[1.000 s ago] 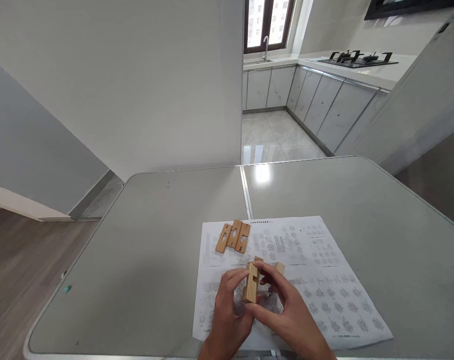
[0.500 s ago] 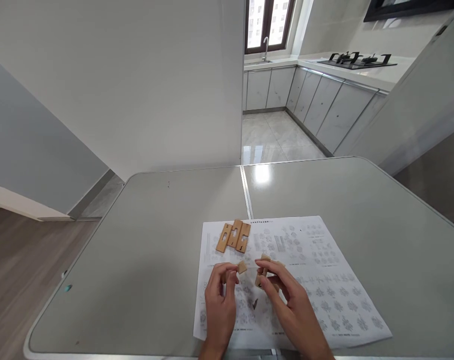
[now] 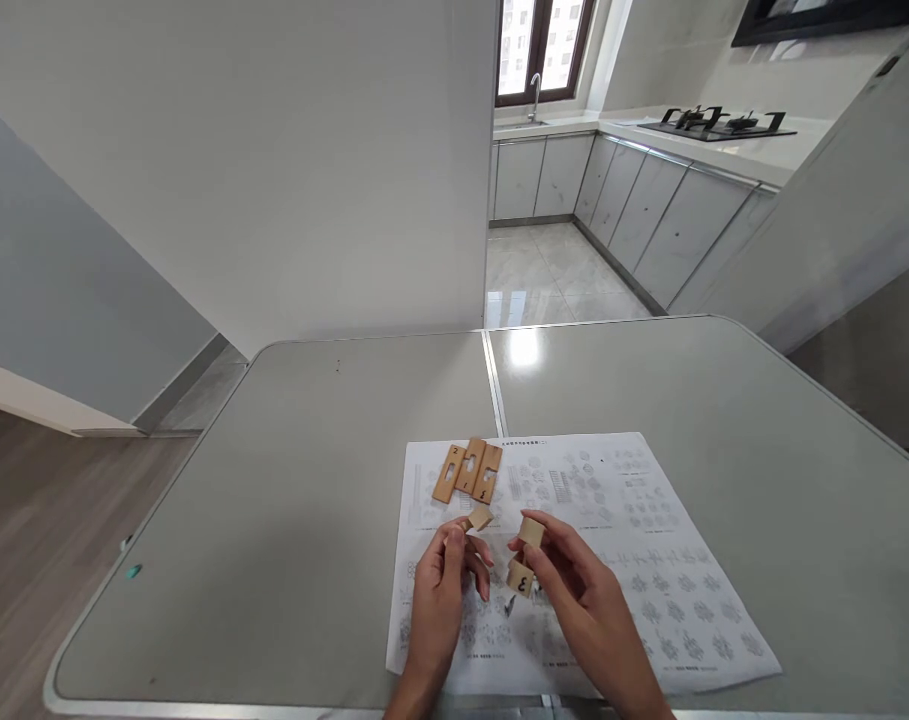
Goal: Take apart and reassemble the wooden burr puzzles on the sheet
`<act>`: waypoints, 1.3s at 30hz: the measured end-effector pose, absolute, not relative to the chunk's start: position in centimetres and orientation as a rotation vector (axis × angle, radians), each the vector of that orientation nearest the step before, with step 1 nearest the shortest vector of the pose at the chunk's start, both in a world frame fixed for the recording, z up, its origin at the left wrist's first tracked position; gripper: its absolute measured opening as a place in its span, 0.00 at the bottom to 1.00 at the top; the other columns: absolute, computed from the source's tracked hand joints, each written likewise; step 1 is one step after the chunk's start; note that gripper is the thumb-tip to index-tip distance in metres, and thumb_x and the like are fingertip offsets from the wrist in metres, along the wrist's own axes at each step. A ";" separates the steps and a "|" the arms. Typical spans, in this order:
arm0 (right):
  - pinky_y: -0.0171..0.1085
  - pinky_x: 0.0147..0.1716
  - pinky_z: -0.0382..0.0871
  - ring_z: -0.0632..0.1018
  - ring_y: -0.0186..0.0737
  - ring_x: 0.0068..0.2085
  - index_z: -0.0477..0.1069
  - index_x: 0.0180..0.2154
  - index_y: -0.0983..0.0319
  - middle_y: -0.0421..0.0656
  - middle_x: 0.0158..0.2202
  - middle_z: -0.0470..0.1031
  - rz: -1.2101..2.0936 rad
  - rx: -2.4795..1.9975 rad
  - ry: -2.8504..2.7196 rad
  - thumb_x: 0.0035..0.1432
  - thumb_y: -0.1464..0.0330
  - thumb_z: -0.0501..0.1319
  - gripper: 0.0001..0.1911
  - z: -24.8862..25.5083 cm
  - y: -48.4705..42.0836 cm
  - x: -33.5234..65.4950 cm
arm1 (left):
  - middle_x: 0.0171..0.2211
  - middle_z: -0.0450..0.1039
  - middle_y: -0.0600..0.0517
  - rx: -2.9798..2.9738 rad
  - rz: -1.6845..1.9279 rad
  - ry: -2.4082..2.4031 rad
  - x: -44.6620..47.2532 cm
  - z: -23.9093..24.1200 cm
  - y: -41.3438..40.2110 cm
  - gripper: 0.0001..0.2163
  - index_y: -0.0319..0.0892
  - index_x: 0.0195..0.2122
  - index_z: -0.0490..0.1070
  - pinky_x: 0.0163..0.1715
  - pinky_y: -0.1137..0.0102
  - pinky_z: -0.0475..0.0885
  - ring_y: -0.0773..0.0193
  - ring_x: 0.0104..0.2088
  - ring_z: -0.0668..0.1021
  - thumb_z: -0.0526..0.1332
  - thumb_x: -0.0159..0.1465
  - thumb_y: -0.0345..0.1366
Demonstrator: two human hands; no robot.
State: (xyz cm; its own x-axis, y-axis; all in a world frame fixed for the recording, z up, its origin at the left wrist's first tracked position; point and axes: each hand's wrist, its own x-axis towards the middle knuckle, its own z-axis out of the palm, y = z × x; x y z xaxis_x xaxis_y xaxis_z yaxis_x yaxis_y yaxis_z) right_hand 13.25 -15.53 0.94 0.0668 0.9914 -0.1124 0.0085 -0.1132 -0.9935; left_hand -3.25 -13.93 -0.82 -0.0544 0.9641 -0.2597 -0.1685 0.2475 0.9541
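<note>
My left hand (image 3: pixel 437 600) is closed on a small wooden piece (image 3: pixel 479 517), whose end sticks up past my fingertips. A wooden block marked 3 (image 3: pixel 525 560) is pinched in my right hand (image 3: pixel 574 600), a short way to the right of the left hand's piece. The two pieces are apart, both held just above a printed sheet (image 3: pixel 634 530) with many small diagrams. Three more notched wooden pieces (image 3: pixel 467 472) lie side by side at the sheet's upper left corner, one marked 2.
The sheet lies on a grey folding table (image 3: pixel 311 480) with a centre seam. A small teal spot (image 3: pixel 132 572) sits near the table's left edge. Beyond a white wall, a kitchen with cabinets, sink and stove (image 3: pixel 716 122) shows.
One second ago both hands held the pieces joined together. They have since come apart, one in each hand, and my hands have lowered toward the sheet.
</note>
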 end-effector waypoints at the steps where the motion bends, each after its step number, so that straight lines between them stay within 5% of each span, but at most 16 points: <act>1: 0.37 0.44 0.82 0.85 0.46 0.45 0.76 0.56 0.59 0.47 0.42 0.82 1.233 -1.325 -1.135 0.69 0.52 0.64 0.22 1.0 -15.5 13.2 | 0.31 0.80 0.48 0.882 1.112 1.254 -3.1 -0.7 -14.0 0.27 0.38 0.38 0.75 0.25 0.72 0.69 0.70 0.20 0.72 0.58 0.70 0.62; 9: 0.35 0.40 0.81 0.84 0.42 0.39 0.76 0.50 0.59 0.45 0.40 0.82 1.054 -1.308 -1.264 0.70 0.58 0.64 0.14 1.1 -15.7 12.8 | 0.11 0.66 0.52 0.887 0.920 1.252 -2.7 -0.5 -14.6 0.37 0.42 0.20 0.68 0.18 0.73 0.59 0.69 0.14 0.65 0.50 0.66 0.72; 17: 0.37 0.34 0.78 0.79 0.40 0.31 0.76 0.50 0.57 0.40 0.32 0.78 0.702 -1.276 -1.449 0.69 0.65 0.65 0.10 2.2 -15.5 13.4 | 0.09 0.61 0.54 0.966 0.902 1.287 -2.6 -0.1 -14.5 0.36 0.44 0.17 0.64 0.22 0.71 0.64 0.68 0.13 0.63 0.50 0.68 0.70; 24: 0.42 0.40 0.80 0.83 0.46 0.41 0.76 0.51 0.55 0.46 0.42 0.81 0.636 -1.225 -1.632 0.70 0.66 0.66 0.09 2.9 -15.1 14.4 | 0.09 0.59 0.56 1.106 0.878 1.337 -2.5 -0.7 -14.7 0.34 0.45 0.17 0.63 0.21 0.71 0.61 0.67 0.12 0.64 0.52 0.69 0.67; 30: 0.47 0.55 0.77 0.79 0.51 0.57 0.76 0.53 0.52 0.46 0.53 0.80 0.836 -1.194 -1.813 0.71 0.65 0.65 0.11 2.6 -14.6 15.3 | 0.09 0.59 0.55 1.202 0.817 1.366 -2.5 -0.7 -15.0 0.34 0.45 0.14 0.58 0.20 0.71 0.58 0.68 0.12 0.63 0.52 0.70 0.65; 39: 0.41 0.45 0.77 0.83 0.48 0.47 0.78 0.49 0.55 0.45 0.46 0.83 1.181 -1.317 -1.678 0.70 0.59 0.65 0.11 1.8 -14.2 15.4 | 0.11 0.60 0.55 1.234 0.759 1.341 -2.7 -1.2 -15.2 0.33 0.45 0.17 0.61 0.22 0.70 0.60 0.66 0.15 0.66 0.49 0.72 0.64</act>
